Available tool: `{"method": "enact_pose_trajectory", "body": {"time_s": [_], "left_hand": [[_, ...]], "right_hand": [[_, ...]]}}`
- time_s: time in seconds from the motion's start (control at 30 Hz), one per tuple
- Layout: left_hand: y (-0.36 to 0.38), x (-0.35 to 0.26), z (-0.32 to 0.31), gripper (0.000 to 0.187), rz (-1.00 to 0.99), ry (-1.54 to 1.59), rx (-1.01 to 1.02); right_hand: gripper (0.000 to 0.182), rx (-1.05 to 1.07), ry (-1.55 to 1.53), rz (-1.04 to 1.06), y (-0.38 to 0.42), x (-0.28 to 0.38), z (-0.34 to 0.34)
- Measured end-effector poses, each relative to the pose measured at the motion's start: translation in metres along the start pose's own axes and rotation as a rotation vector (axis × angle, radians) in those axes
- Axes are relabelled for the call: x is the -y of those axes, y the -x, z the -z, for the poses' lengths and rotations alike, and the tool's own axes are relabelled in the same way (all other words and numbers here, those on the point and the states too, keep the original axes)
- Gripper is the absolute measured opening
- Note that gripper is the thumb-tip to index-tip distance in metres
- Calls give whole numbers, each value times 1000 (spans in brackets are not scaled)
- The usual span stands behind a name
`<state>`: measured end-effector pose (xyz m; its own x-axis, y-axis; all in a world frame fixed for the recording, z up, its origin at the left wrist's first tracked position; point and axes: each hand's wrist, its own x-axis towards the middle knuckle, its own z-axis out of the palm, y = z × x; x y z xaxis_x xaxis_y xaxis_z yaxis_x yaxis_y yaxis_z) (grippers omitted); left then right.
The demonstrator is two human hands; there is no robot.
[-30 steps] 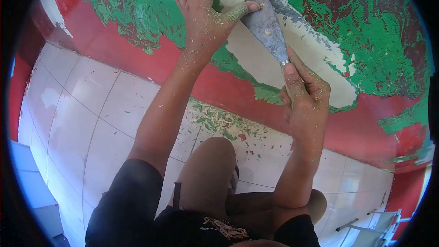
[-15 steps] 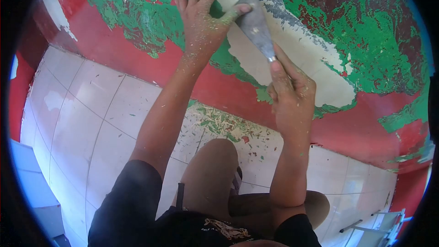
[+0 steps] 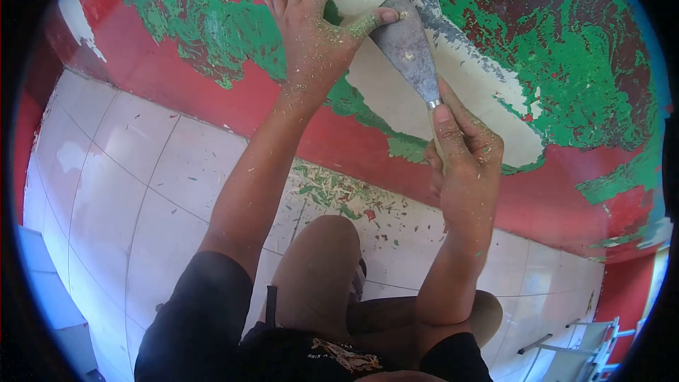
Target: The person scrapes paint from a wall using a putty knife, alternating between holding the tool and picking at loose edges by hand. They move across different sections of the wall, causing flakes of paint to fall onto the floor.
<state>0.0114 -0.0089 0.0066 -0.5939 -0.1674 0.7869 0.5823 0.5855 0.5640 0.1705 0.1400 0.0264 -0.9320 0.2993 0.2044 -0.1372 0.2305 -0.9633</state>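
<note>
My right hand (image 3: 463,145) is closed around the handle of a paint scraper (image 3: 410,46), whose wide metal blade points up and to the left against the wall. My left hand (image 3: 318,35) has its fingers spread flat on the wall, and its thumb presses on the blade near the scraping edge. Green specks of paint dust cover both hands. The wall (image 3: 537,64) carries patchy green paint over red and dark maroon. Bare cream plaster (image 3: 396,95) shows under and beside the blade, with a grey strip along its upper side.
Green and cream paint flakes (image 3: 339,194) lie heaped on the tiled floor (image 3: 184,233) at the wall's foot. My bent knee (image 3: 322,255) is close to them. A white metal-framed item (image 3: 580,350) stands at the lower right, and pale blocks (image 3: 49,283) at the lower left.
The scraper and my right hand have shifted slightly right and down. My left hand stays spread on the wall, its thumb still on the blade. The view has moved a little.
</note>
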Motion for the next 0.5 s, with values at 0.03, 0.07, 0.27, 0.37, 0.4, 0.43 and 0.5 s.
{"method": "enact_pose_trajectory", "body": {"time_s": [0.03, 0.07, 0.27, 0.37, 0.4, 0.43, 0.5], "left_hand": [[0, -1, 0, 100, 7, 25, -4], [0, 0, -2, 100, 9, 29, -6], [-1, 21, -13, 108, -81, 33, -71], [-11, 28, -10, 77, -240, 291, -333], [-16, 28, -1, 79, -218, 304, -284], [-17, 27, 4, 82, -186, 319, -239], [-20, 23, 7, 84, -271, 177, -206]], "right_hand": [[42, -3, 4, -1, -1, 1, 1], [41, -11, 29, -16, -1, 2, 2], [40, 39, 89, 20, -17, 6, 2], [39, 138, 96, 113, -30, 17, -11], [39, 191, 103, 165, -33, 23, -13], [39, 190, 98, 176, -32, 23, -11], [38, 138, 137, 294, -25, 10, -7]]}}
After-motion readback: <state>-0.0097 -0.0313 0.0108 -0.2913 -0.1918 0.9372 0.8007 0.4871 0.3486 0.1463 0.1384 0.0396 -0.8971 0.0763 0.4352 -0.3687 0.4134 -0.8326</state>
